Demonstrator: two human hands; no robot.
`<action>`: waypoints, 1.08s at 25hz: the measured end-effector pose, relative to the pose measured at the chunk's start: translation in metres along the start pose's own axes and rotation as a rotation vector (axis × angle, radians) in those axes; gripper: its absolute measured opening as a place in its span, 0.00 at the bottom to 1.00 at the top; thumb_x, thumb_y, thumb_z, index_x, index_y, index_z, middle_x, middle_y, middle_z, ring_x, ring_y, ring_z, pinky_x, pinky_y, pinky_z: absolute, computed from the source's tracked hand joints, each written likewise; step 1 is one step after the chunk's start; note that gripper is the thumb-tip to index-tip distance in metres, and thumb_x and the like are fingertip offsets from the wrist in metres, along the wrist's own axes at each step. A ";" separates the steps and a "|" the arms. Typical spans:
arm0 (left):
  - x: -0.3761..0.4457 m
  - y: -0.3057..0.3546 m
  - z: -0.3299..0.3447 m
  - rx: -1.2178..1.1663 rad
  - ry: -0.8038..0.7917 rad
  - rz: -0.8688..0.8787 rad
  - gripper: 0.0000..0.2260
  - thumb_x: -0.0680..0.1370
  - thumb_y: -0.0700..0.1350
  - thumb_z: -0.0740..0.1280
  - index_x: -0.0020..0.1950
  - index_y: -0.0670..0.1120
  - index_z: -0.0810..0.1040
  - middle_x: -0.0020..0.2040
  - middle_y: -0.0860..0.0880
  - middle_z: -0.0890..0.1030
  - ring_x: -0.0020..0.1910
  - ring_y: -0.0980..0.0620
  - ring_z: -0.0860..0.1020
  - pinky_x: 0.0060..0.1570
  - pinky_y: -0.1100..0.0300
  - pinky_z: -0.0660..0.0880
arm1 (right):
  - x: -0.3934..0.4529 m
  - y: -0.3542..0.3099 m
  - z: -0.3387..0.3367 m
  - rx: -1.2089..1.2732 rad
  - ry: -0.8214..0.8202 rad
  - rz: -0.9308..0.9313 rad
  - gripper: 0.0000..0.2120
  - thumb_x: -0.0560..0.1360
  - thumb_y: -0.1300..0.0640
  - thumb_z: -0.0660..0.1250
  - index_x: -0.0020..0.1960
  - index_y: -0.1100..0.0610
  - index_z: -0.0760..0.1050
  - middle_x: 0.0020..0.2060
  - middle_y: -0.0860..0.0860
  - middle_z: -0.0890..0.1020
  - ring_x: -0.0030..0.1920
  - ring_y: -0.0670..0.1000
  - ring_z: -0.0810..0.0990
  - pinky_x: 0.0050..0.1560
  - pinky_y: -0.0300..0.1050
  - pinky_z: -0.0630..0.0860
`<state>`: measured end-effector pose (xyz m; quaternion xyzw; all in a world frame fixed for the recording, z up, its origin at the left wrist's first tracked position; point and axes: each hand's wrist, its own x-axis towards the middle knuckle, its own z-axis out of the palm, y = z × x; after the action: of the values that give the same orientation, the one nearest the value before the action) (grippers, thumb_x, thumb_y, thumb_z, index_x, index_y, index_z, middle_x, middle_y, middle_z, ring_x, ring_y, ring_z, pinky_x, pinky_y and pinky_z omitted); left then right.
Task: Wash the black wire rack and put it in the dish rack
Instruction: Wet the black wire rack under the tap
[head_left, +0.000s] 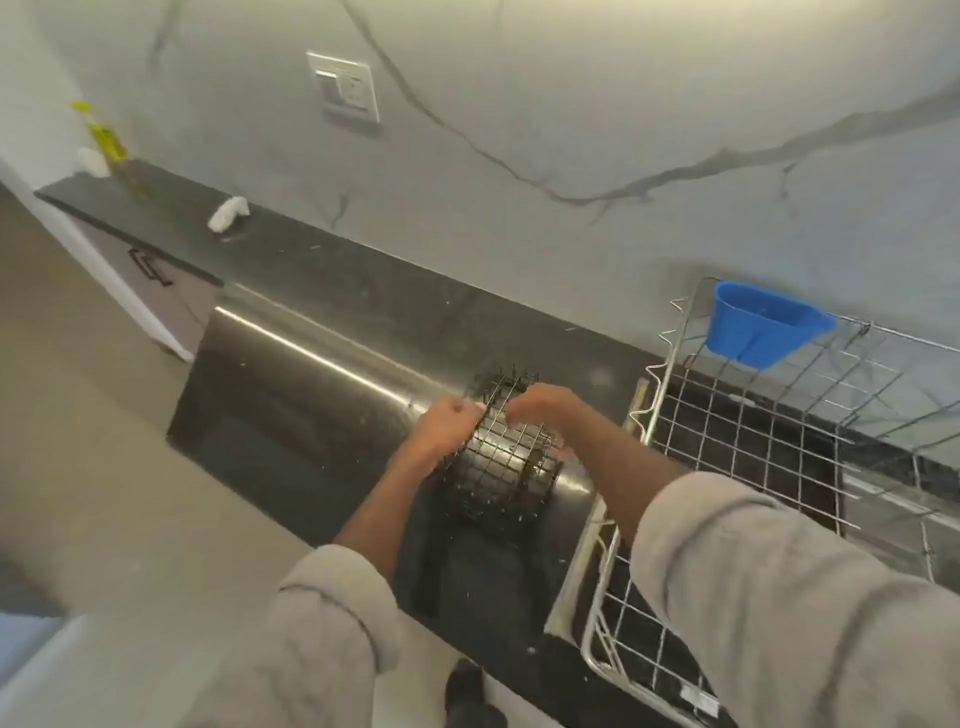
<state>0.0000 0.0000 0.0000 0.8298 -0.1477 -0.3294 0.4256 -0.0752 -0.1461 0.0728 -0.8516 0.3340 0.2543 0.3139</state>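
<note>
Between both hands' fingers (470, 410): black wire rack (501, 457), gripped.

Black wire rack (504, 457): square-grid mesh curved into a cylinder, lying on its side, held above the sink, wire ends protruding at its rim. Dish rack (737, 441): silver wire grid, at 3 o'clock of it.

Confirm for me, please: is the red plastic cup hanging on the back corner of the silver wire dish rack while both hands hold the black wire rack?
Not quite: the plastic cup is blue, not red, as the head view shows. It does hang on the back corner of the silver wire dish rack while the left hand and right hand hold the black wire rack.
</note>
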 end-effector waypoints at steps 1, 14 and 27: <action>0.011 -0.004 0.000 0.011 -0.069 -0.036 0.14 0.85 0.59 0.66 0.60 0.49 0.77 0.54 0.51 0.81 0.56 0.50 0.80 0.56 0.51 0.77 | 0.012 -0.004 0.005 0.010 0.028 0.015 0.23 0.81 0.60 0.66 0.75 0.64 0.69 0.71 0.61 0.74 0.71 0.61 0.75 0.66 0.51 0.75; 0.003 0.063 -0.060 -0.025 -0.100 0.198 0.22 0.85 0.65 0.61 0.62 0.48 0.78 0.60 0.49 0.82 0.58 0.49 0.81 0.57 0.52 0.77 | -0.011 -0.028 -0.039 0.242 0.463 0.076 0.32 0.69 0.50 0.80 0.65 0.60 0.71 0.47 0.51 0.78 0.47 0.51 0.78 0.40 0.44 0.75; -0.193 0.269 0.017 -0.472 -0.321 0.161 0.13 0.86 0.44 0.64 0.54 0.36 0.82 0.46 0.43 0.87 0.26 0.56 0.72 0.19 0.65 0.69 | -0.293 0.150 -0.152 0.950 0.439 -0.219 0.22 0.67 0.64 0.81 0.58 0.60 0.77 0.56 0.62 0.82 0.49 0.62 0.86 0.40 0.48 0.83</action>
<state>-0.1445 -0.0687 0.2908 0.6306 -0.1979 -0.4469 0.6029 -0.3400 -0.2203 0.3094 -0.6788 0.3794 -0.1429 0.6123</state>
